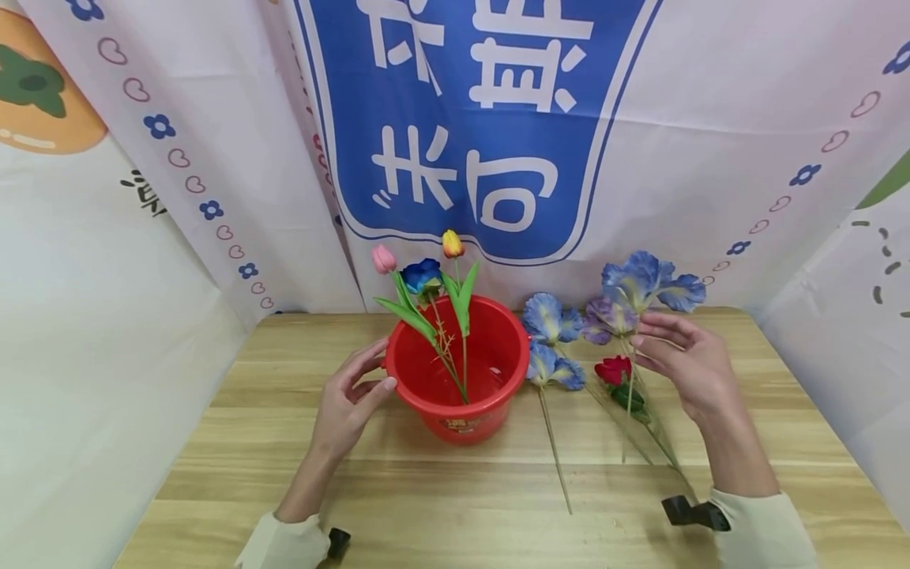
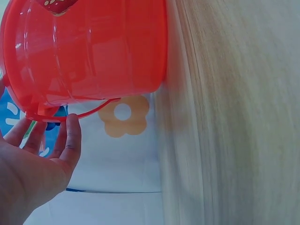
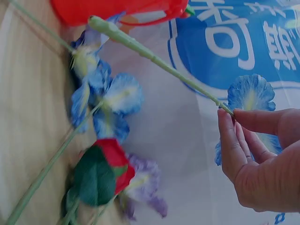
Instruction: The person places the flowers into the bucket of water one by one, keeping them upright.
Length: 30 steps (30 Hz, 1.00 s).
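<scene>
My left hand [image 1: 348, 403] holds the left side of a red bucket [image 1: 501, 340] by its rim, the thumb near and the fingers farther back beside the handle. Inside the bucket lean a pink tulip [image 1: 384, 259], a dark blue flower [image 1: 423, 276] and a yellow-red tulip [image 1: 452, 243]. Between thumb and fingertips, my right hand [image 1: 688, 365] pinches the stem [image 3: 159, 63] of a blue iris [image 1: 640, 280], raised over the table with its bloom up. Beneath it lie a red rose [image 1: 611, 370] and a purple iris [image 1: 607, 320].
Two blue irises, one behind [image 1: 543, 314] and one in front [image 1: 543, 367], lie right of the bucket on the wooden table [image 1: 455, 506]. A printed cloth [image 1: 313, 276] hangs along the table's back edge. Light cloths also stand at both sides.
</scene>
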Each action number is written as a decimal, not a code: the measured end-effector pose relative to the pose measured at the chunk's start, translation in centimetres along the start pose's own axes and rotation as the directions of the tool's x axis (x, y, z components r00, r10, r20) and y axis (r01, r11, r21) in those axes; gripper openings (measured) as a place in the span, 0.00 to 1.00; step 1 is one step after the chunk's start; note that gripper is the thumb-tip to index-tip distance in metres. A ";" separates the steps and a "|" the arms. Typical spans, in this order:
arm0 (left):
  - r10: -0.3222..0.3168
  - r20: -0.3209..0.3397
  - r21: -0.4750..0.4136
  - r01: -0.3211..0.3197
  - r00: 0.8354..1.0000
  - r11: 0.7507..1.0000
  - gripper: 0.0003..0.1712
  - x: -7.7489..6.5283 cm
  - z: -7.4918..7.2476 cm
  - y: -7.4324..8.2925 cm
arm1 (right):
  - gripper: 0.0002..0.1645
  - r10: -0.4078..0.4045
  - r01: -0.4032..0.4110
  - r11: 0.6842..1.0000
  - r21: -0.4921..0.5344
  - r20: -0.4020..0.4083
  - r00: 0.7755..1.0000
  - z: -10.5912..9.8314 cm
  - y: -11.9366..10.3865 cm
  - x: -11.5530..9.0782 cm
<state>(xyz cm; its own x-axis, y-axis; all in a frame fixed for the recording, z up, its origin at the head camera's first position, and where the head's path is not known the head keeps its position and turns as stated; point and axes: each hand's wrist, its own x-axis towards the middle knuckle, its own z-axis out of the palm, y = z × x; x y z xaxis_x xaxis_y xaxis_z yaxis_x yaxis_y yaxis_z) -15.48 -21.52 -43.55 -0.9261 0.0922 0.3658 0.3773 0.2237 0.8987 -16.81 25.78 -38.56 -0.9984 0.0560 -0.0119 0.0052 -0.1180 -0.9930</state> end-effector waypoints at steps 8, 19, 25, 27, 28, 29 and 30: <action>0.002 0.010 0.013 -0.003 1.000 1.000 0.34 0.0 -0.1 0.0 | 0.22 -0.048 0.048 0.996 -0.074 -0.001 0.999 2.9 -2.1 0.9; 0.007 0.015 0.012 -0.007 1.000 1.000 0.34 0.0 -0.2 -0.1 | 0.23 -0.088 0.088 0.995 -0.039 0.011 0.996 6.7 -4.9 1.8; 0.007 0.017 0.015 -0.007 1.000 1.000 0.34 0.0 -0.2 -0.2 | 0.28 -0.091 0.091 0.993 -0.075 0.016 0.996 8.7 -6.0 2.3; 0.007 0.018 0.013 -0.008 1.000 1.000 0.34 0.1 -0.2 -0.1 | 0.27 -0.091 0.093 0.993 -0.068 0.022 0.996 9.4 -6.3 2.5; 0.008 0.018 0.012 -0.008 1.000 1.000 0.34 0.1 -0.2 -0.1 | 0.27 -0.097 0.098 0.993 -0.067 0.026 0.995 9.7 -6.4 2.6; 0.008 0.018 0.011 -0.008 1.000 1.000 0.34 0.1 -0.2 -0.1 | 0.27 -0.102 0.103 0.992 -0.068 0.029 0.994 10.0 -6.5 2.7; 0.008 0.019 0.010 -0.008 1.000 1.000 0.34 0.1 -0.2 -0.1 | 0.27 -0.108 0.110 0.991 -0.076 0.030 0.994 10.3 -6.6 2.8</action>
<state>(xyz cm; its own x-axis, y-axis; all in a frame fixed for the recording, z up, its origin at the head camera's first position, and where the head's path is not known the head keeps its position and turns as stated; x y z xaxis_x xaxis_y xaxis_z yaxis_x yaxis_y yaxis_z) -15.58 -21.74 -43.56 -0.9229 0.1124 0.3682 0.3847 0.2326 0.8933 -20.25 16.49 -30.86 -0.9944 0.0386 0.0986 -0.1000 -0.0355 -0.9944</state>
